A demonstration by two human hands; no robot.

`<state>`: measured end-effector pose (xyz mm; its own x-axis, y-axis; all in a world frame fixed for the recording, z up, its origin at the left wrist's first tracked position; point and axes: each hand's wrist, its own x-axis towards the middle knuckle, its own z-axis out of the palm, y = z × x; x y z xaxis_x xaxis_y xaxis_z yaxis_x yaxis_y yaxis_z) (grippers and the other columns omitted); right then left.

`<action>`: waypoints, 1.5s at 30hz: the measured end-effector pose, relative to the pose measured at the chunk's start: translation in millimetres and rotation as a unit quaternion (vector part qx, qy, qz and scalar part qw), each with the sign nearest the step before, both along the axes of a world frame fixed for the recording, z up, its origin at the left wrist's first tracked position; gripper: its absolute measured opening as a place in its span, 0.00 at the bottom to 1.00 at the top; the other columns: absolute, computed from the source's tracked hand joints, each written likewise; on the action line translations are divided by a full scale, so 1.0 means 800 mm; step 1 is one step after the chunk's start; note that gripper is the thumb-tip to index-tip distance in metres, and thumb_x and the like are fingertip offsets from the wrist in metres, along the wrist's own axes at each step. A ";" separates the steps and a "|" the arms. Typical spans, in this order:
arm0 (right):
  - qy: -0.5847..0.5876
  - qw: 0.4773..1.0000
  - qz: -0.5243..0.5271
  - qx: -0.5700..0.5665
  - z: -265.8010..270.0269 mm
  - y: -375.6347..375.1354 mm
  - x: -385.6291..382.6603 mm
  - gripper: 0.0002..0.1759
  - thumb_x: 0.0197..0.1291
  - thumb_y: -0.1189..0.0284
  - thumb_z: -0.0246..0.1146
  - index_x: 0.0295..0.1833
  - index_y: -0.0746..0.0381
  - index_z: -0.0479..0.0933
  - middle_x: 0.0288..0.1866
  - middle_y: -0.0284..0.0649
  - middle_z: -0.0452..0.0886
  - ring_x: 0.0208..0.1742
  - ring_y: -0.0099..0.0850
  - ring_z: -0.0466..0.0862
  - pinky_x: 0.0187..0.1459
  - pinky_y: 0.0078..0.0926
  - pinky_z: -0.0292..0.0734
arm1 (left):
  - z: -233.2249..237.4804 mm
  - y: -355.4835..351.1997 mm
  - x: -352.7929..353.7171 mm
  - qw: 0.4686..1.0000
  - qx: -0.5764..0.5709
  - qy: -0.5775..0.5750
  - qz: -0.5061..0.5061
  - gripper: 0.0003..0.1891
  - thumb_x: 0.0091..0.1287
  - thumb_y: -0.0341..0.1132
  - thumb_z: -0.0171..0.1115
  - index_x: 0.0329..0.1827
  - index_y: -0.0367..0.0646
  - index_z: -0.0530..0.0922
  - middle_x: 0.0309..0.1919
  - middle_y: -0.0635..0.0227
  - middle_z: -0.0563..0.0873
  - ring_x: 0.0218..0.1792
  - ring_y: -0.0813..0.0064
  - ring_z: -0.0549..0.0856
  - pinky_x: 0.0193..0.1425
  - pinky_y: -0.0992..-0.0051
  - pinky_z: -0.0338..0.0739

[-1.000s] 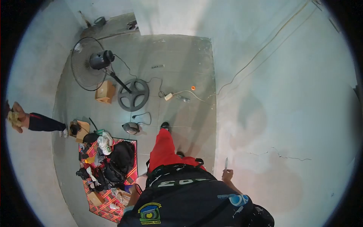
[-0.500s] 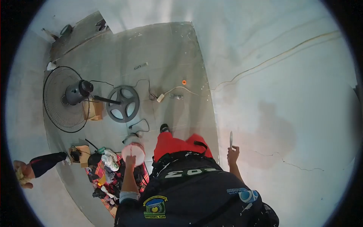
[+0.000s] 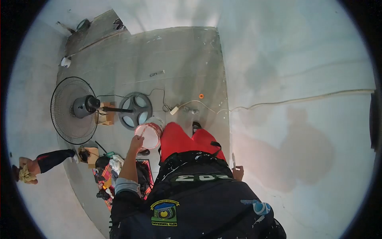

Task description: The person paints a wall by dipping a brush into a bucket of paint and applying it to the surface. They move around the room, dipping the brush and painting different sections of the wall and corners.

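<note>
My left hand (image 3: 138,141) is closed at the near rim of a round bucket (image 3: 149,136) with a whitish-pink inside. A thin stick-like piece rises from the fingers across the bucket's opening. On the other side of my body, my right hand (image 3: 238,173) grips a narrow, pale, flat tool (image 3: 233,160), which points away from me beside the wall. The tool's exact kind is too small to tell.
A standing fan (image 3: 85,106) is at the left, its cable running to a power strip (image 3: 174,110). An orange ring (image 3: 201,96) lies on the floor. Clothes (image 3: 115,164) are piled at lower left. Another person (image 3: 51,161) is at far left. The wall (image 3: 302,139) rises at right.
The bucket and my left hand are farther forward, with the bucket now beside my red-clothed leg. My right hand has come lower and closer to my body. My feet have shifted in a step.
</note>
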<state>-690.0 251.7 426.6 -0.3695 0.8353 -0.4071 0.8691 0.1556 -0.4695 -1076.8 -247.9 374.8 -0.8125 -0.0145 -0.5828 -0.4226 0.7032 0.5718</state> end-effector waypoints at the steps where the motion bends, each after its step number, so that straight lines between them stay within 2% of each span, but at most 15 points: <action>1: 0.000 1.000 0.001 -0.005 -0.015 0.024 -0.004 0.13 0.55 0.70 0.68 0.41 0.65 0.76 0.30 0.49 0.84 0.33 0.38 0.85 0.37 0.38 0.78 | 0.007 0.011 0.000 0.999 0.036 -0.009 0.022 0.17 0.60 0.40 0.63 0.38 0.31 0.76 0.27 0.51 0.82 0.29 0.56 0.84 0.37 0.61 0.78; 3: -0.015 0.993 -0.032 -0.115 -0.072 0.080 0.003 0.11 0.56 0.72 0.66 0.42 0.65 0.75 0.29 0.48 0.84 0.31 0.36 0.85 0.35 0.36 0.78 | 0.021 0.026 0.000 0.997 0.068 -0.019 0.044 0.15 0.61 0.39 0.64 0.38 0.32 0.76 0.25 0.57 0.81 0.25 0.62 0.82 0.32 0.64 0.77; 5: 0.028 0.991 -0.053 -0.123 -0.042 0.106 -0.043 0.10 0.59 0.74 0.64 0.44 0.64 0.73 0.28 0.44 0.84 0.26 0.29 0.81 0.29 0.31 0.74 | 0.027 0.040 -0.005 0.965 0.141 -0.109 0.189 0.11 0.63 0.36 0.63 0.36 0.35 0.76 0.21 0.66 0.77 0.20 0.71 0.79 0.24 0.71 0.75; 6: 0.047 0.981 -0.089 -0.165 -0.012 0.113 -0.077 0.09 0.62 0.75 0.62 0.46 0.63 0.71 0.25 0.39 0.81 0.19 0.22 0.74 0.19 0.25 0.66 | 0.031 0.051 -0.009 0.966 0.143 -0.108 0.186 0.11 0.63 0.36 0.63 0.36 0.35 0.76 0.21 0.66 0.77 0.20 0.71 0.79 0.24 0.71 0.75; 8: 0.071 0.975 -0.111 -0.180 0.009 0.126 -0.118 0.09 0.63 0.75 0.62 0.47 0.62 0.70 0.23 0.37 0.79 0.17 0.20 0.71 0.16 0.23 0.62 | 0.038 0.063 -0.009 0.930 0.173 -0.161 0.282 0.11 0.64 0.37 0.62 0.34 0.37 0.75 0.20 0.68 0.74 0.19 0.71 0.78 0.22 0.72 0.75; 10: 0.105 0.963 -0.142 -0.202 0.021 0.127 -0.144 0.10 0.64 0.74 0.62 0.47 0.60 0.69 0.21 0.34 0.76 0.13 0.17 0.66 0.11 0.20 0.55 | 0.014 0.058 -0.012 0.922 0.186 -0.188 0.283 0.11 0.64 0.37 0.62 0.34 0.38 0.75 0.20 0.69 0.74 0.19 0.71 0.78 0.22 0.72 0.75; 20: 0.010 0.960 -0.180 -0.214 0.007 0.081 -0.196 0.07 0.62 0.73 0.63 0.41 0.60 0.72 0.20 0.35 0.76 0.14 0.22 0.70 0.12 0.25 0.62 | -0.062 0.072 -0.114 0.906 0.109 -0.342 0.223 0.13 0.66 0.44 0.59 0.39 0.41 0.76 0.22 0.70 0.75 0.22 0.74 0.78 0.26 0.72 0.74; 22: -0.015 0.972 -0.147 -0.182 0.032 0.073 -0.234 0.06 0.62 0.72 0.63 0.40 0.59 0.73 0.19 0.35 0.75 0.13 0.22 0.70 0.11 0.25 0.62 | -0.072 0.067 -0.160 0.901 0.170 -0.339 0.211 0.16 0.66 0.44 0.60 0.43 0.39 0.77 0.23 0.69 0.74 0.22 0.73 0.79 0.26 0.71 0.75; 23: -0.041 0.982 -0.103 -0.156 0.039 0.065 -0.259 0.06 0.62 0.71 0.63 0.39 0.59 0.73 0.18 0.34 0.74 0.13 0.23 0.70 0.11 0.25 0.62 | -0.072 0.073 -0.189 0.929 0.060 -0.335 0.147 0.17 0.68 0.44 0.58 0.45 0.37 0.78 0.23 0.67 0.76 0.23 0.72 0.80 0.27 0.70 0.76; 25: -0.088 0.971 -0.171 -0.144 0.063 0.058 -0.331 0.06 0.61 0.69 0.63 0.38 0.59 0.74 0.16 0.33 0.72 0.13 0.24 0.70 0.11 0.25 0.63 | -0.074 0.074 -0.251 0.926 0.078 -0.346 0.126 0.17 0.69 0.45 0.57 0.41 0.36 0.78 0.24 0.65 0.78 0.24 0.70 0.81 0.27 0.68 0.77; 29: -0.035 0.962 -0.163 -0.215 0.072 0.106 -0.477 0.07 0.62 0.69 0.63 0.40 0.59 0.73 0.20 0.34 0.74 0.13 0.22 0.69 0.11 0.24 0.61 | -0.077 0.085 -0.373 0.939 0.106 -0.298 0.132 0.18 0.68 0.46 0.57 0.36 0.35 0.78 0.23 0.65 0.79 0.23 0.69 0.81 0.26 0.66 0.76; 31: 0.017 0.974 -0.136 -0.182 0.076 0.124 -0.558 0.07 0.60 0.71 0.62 0.40 0.57 0.71 0.20 0.32 0.72 0.14 0.21 0.68 0.12 0.23 0.60 | -0.091 0.071 -0.418 0.956 0.156 -0.247 0.035 0.19 0.68 0.46 0.57 0.34 0.36 0.77 0.23 0.65 0.78 0.23 0.69 0.80 0.27 0.66 0.76; 34: 0.093 0.971 -0.137 -0.174 0.114 0.128 -0.679 0.08 0.61 0.72 0.62 0.43 0.57 0.70 0.20 0.32 0.72 0.14 0.18 0.66 0.12 0.21 0.57 | -0.077 0.099 -0.514 0.970 0.128 -0.175 0.108 0.18 0.68 0.45 0.56 0.38 0.34 0.75 0.24 0.62 0.79 0.26 0.69 0.81 0.29 0.66 0.75; 39: 0.150 0.968 -0.112 -0.169 0.117 0.125 -0.789 0.13 0.59 0.74 0.64 0.48 0.62 0.71 0.22 0.34 0.74 0.18 0.19 0.70 0.18 0.19 0.61 | -0.035 0.120 -0.653 0.990 0.128 -0.045 0.029 0.16 0.67 0.42 0.61 0.40 0.35 0.73 0.24 0.65 0.77 0.26 0.71 0.80 0.31 0.68 0.77; 45: 0.025 0.999 0.047 0.005 0.070 0.149 -0.823 0.18 0.52 0.71 0.66 0.47 0.63 0.72 0.29 0.51 0.84 0.30 0.41 0.84 0.36 0.40 0.77 | 0.015 0.135 -0.719 0.961 0.176 -0.059 0.205 0.14 0.67 0.40 0.61 0.38 0.36 0.73 0.27 0.63 0.79 0.26 0.72 0.80 0.31 0.69 0.76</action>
<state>-1348.7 370.5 482.5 -0.4654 0.8004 -0.3778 0.8263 0.2400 -0.5095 -1651.8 -139.9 386.5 -0.7093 -0.1041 -0.6972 -0.6986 0.2357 0.6755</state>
